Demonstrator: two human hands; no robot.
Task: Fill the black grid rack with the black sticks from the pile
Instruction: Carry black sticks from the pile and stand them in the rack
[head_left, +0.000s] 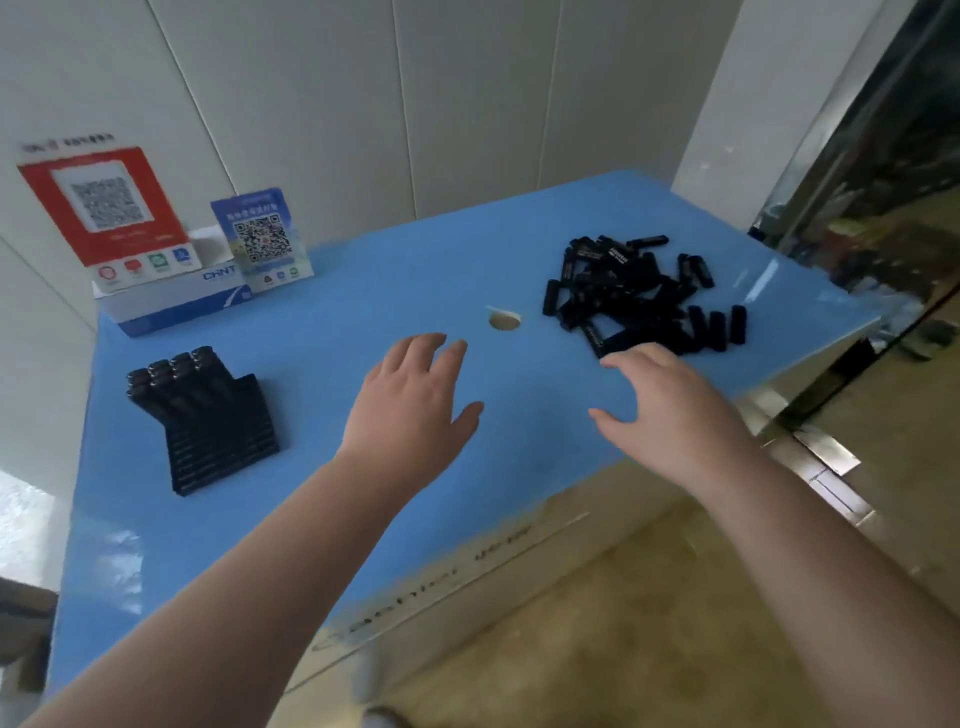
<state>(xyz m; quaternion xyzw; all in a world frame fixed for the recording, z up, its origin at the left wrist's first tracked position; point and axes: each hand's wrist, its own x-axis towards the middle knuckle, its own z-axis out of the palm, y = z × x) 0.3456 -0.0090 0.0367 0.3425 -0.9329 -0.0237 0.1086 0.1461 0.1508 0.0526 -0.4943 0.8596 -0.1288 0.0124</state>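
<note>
A black grid rack (221, 436) lies on the left of the blue table, with several black sticks (169, 371) standing in its far rows. The pile of loose black sticks (636, 293) lies at the right back of the table. My left hand (410, 405) hovers over the table's middle, fingers spread, holding nothing. My right hand (670, 405) is spread too, empty, its fingertips just short of the pile's near edge.
The blue table (519, 249) has a round hole (505, 320) between my hands and the pile. At the back left stand a white-and-blue box (171, 306) and two QR-code signs (106, 208). White wall panels stand behind; the table's near and right edges drop to the floor.
</note>
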